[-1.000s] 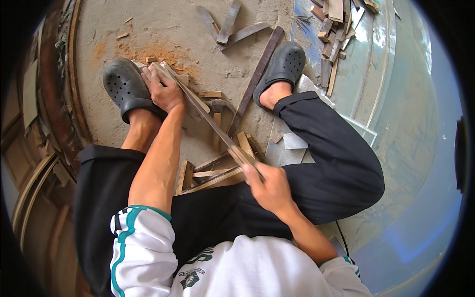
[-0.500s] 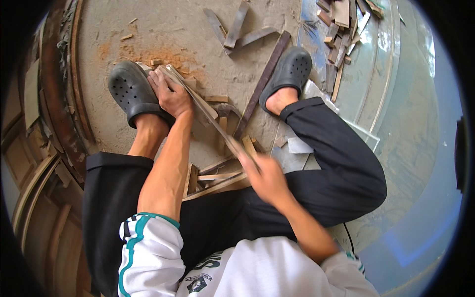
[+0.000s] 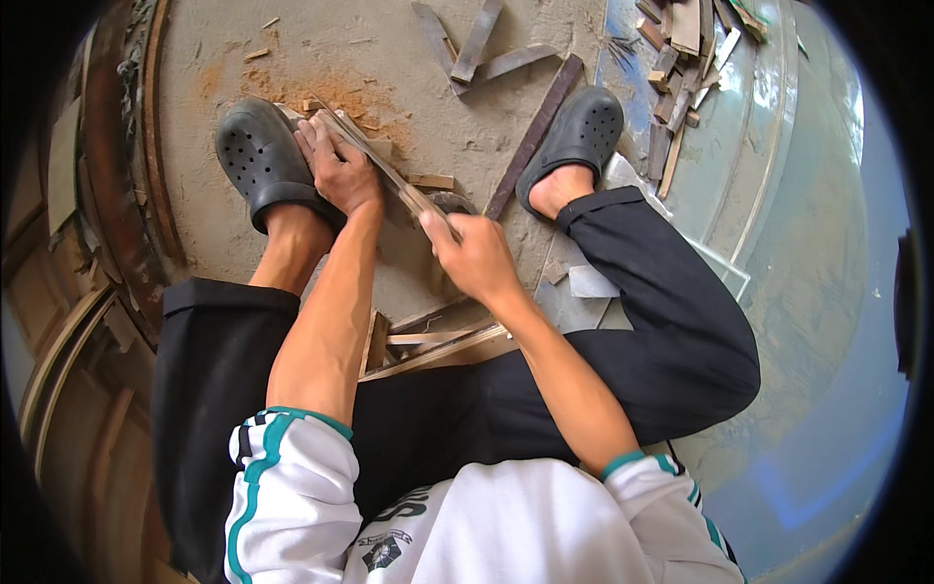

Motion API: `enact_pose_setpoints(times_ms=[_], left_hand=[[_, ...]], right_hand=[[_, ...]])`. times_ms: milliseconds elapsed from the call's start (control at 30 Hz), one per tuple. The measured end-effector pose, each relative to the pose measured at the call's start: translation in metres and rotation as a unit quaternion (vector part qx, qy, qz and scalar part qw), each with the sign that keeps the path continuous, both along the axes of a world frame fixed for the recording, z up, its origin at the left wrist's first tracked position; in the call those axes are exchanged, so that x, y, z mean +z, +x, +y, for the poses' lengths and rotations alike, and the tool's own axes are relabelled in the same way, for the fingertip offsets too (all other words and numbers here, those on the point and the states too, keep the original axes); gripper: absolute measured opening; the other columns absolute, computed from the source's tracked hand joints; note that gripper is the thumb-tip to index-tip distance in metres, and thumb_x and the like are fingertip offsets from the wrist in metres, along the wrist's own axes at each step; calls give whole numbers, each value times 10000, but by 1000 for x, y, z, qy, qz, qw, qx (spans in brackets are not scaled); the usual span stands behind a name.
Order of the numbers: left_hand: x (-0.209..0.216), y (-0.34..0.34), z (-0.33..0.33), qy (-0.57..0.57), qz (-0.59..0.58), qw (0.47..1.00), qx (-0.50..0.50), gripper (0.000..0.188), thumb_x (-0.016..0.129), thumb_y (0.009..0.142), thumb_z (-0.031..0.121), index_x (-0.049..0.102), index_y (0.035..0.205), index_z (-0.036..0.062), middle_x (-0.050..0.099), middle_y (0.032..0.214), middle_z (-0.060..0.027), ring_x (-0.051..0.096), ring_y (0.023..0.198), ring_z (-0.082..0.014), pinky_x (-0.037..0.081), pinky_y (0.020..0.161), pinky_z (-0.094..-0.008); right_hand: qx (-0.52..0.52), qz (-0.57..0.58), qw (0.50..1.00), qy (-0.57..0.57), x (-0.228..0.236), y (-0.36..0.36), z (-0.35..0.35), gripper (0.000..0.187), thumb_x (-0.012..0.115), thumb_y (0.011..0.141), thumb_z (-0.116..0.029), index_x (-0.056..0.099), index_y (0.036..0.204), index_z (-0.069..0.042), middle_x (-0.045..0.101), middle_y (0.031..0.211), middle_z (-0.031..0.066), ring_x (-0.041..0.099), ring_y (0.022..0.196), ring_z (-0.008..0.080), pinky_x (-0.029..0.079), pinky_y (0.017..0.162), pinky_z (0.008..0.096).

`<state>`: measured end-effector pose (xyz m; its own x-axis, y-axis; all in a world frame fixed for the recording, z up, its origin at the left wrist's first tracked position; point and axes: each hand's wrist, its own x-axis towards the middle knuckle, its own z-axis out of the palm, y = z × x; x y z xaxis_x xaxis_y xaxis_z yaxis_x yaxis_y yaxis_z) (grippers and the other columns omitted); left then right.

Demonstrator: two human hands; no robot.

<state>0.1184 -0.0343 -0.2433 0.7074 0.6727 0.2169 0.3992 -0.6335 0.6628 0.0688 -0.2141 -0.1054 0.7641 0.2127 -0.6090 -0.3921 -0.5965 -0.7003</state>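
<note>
My right hand (image 3: 474, 255) is closed round the wooden grip of a handsaw (image 3: 416, 199). The saw's long thin blade slants up and left, alongside my left hand (image 3: 342, 175). The left fingers are bent and press on a pale piece of wood (image 3: 342, 125) beside the left grey clog (image 3: 261, 156); the palm side is hidden. Orange sawdust (image 3: 365, 102) lies on the floor just beyond the blade. Under the saw a small wood block (image 3: 430, 181) shows. A dark curved object (image 3: 452, 202) is partly covered by the right hand.
A dark wooden bar (image 3: 535, 136) leans toward the right clog (image 3: 574, 136). Several grey wood strips (image 3: 501, 63) lie farther off. Scrap wood (image 3: 681, 78) is heaped at far right beside glass sheets (image 3: 778, 195). Between my legs sits a wooden frame (image 3: 438, 346); panels (image 3: 88, 419) stand at left.
My right hand has pushed the saw forward, up and left toward my left hand. The left hand keeps its hold by the clog. The whole view has shifted slightly.
</note>
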Motion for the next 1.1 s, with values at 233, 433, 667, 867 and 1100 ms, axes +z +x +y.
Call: enact_pose_setpoints(times_ms=[233,433,667,867,1100], left_hand=[[2,-9,0,0,9,1000,17,386,503,1022,154,607,1358,-4,543,1444,-229,461,1400,-373,365,1166,-413],[-5,-5,0,4,3,1000,8,365,520,1010,122,624,1329,-23,554,1431,-227,476,1389,-371,377,1161,-407],[3,-1,0,14,-1,1000,16,358,524,1009,115,629,1322,-22,559,1424,-229,482,1384,-375,388,1152,-410],[-5,-5,2,8,-7,1000,12,364,532,1013,146,629,1328,-9,565,1415,-234,484,1380,-379,390,1148,-412],[1,-4,-4,9,6,1000,20,368,520,1012,133,625,1338,0,563,1424,-222,486,1381,-370,391,1145,-407]], right_hand=[[-31,37,999,-4,101,-63,-66,359,565,1033,-282,705,899,21,565,567,111,565,539,166,434,539,372],[-8,-8,1000,21,8,-12,-4,458,561,1035,-351,653,781,19,532,560,114,483,517,158,422,532,373],[-31,7,999,20,71,-45,-45,362,565,1021,-331,733,999,-12,638,724,238,636,652,431,474,599,464],[-20,9,999,43,26,-17,-14,425,574,1013,-364,676,847,13,582,665,256,578,569,424,447,561,462],[-41,-41,998,19,44,-41,-28,370,579,1029,-304,695,914,28,534,605,115,525,548,150,429,547,358]])
